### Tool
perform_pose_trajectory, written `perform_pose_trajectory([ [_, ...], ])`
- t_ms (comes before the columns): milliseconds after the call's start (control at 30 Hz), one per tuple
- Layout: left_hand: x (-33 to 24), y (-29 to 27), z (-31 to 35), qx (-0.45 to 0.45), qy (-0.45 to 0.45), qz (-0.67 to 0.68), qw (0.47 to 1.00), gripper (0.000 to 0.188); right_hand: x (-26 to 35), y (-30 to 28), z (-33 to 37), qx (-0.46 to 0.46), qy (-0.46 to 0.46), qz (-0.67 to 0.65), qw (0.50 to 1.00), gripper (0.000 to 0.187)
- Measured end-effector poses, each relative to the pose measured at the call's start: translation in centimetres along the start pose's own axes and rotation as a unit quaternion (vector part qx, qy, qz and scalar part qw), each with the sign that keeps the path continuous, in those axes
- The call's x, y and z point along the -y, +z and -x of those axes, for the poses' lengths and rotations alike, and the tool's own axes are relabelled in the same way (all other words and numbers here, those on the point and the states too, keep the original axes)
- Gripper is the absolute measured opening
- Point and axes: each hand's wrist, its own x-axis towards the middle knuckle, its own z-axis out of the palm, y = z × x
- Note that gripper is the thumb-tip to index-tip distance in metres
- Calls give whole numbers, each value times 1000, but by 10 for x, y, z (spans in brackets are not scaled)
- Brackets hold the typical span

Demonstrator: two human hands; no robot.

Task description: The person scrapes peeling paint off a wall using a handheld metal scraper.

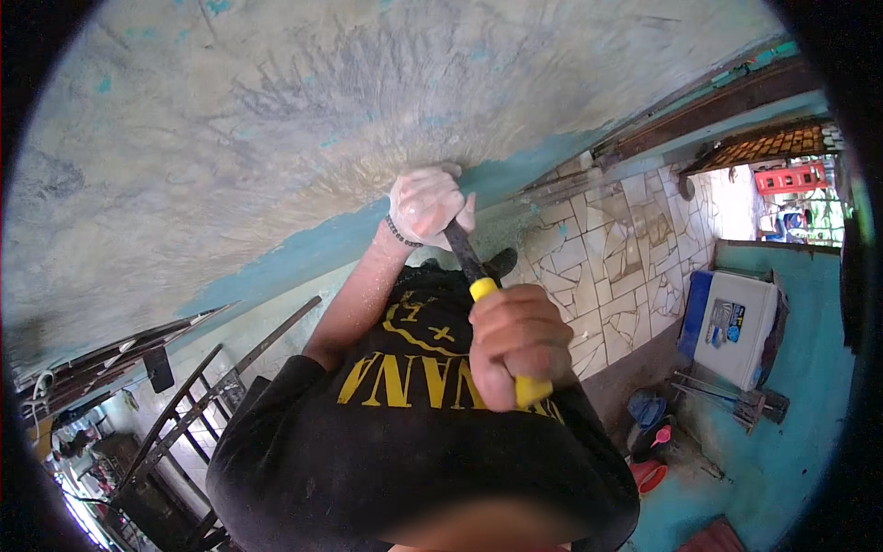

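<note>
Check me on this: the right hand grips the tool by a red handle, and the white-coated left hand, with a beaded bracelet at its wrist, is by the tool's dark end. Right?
Not quite: the handle is yellow, not red, as the head view shows. The right hand does grip the tool by it, and the white-coated left hand, with its bracelet, is by the dark end.

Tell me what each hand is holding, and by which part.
The right hand grips a tool by its yellow handle; the dark shaft runs to the white-dusted left hand, whose own hold cannot be told.
</note>
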Motion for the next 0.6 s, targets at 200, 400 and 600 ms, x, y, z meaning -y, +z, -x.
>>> perform_pose_trajectory([
  [200,21,15,83,17,-70,10,997,28,-52,22,35,36,23,10,999,19],
  [400,2,-7,31,31,-51,-41,997,29,-18,19,7,-51,-14,3,999,20],
  [600,10,-6,39,40,-47,-20,998,29,-24,22,12,-29,-6,-37,999,19],
])
